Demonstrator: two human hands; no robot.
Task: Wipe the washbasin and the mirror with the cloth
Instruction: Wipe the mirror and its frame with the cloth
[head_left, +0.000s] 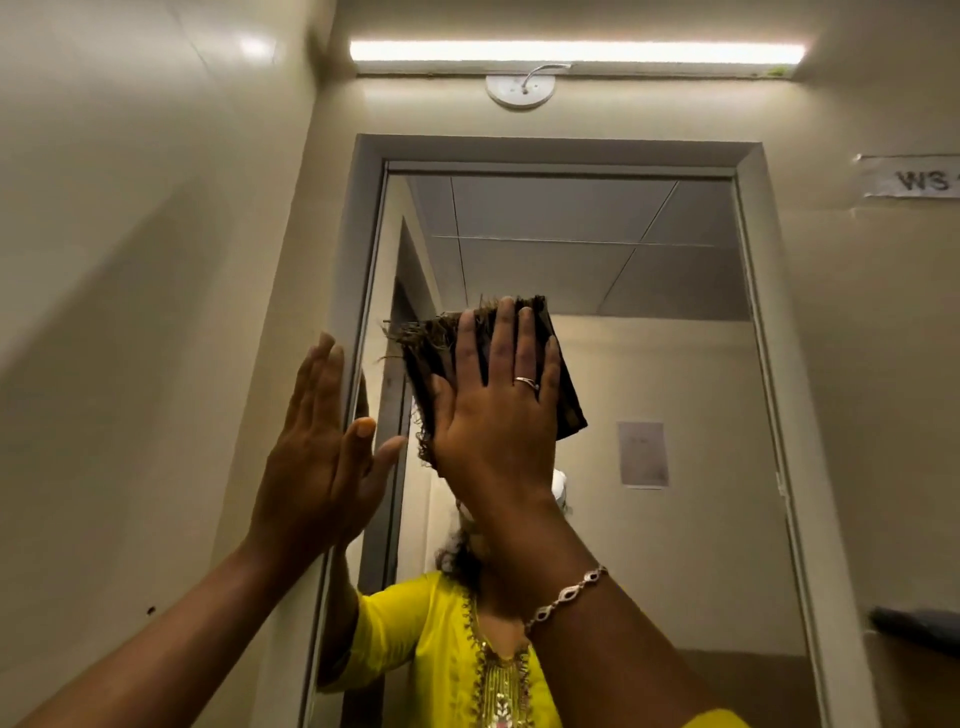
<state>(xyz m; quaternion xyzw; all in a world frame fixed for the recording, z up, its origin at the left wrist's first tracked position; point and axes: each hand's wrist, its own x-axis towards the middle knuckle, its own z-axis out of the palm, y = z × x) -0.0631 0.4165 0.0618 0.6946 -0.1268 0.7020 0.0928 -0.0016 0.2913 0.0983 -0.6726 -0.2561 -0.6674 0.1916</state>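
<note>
A tall mirror (649, 364) in a grey frame fills the wall ahead. My right hand (493, 415) presses a dark, frayed cloth (431, 348) flat against the glass in its left half, fingers spread over it. My left hand (322, 457) rests flat and open against the mirror's left frame edge, holding nothing. The glass reflects a person in a yellow top, mostly hidden behind my right arm. The washbasin is out of view.
A strip light (571, 52) glows above the mirror, with a round white fitting (519, 91) under it. A paper label (914, 179) sticks to the wall at right. A dark object (914, 623) juts in at the right edge. A cream wall (130, 312) stands close on the left.
</note>
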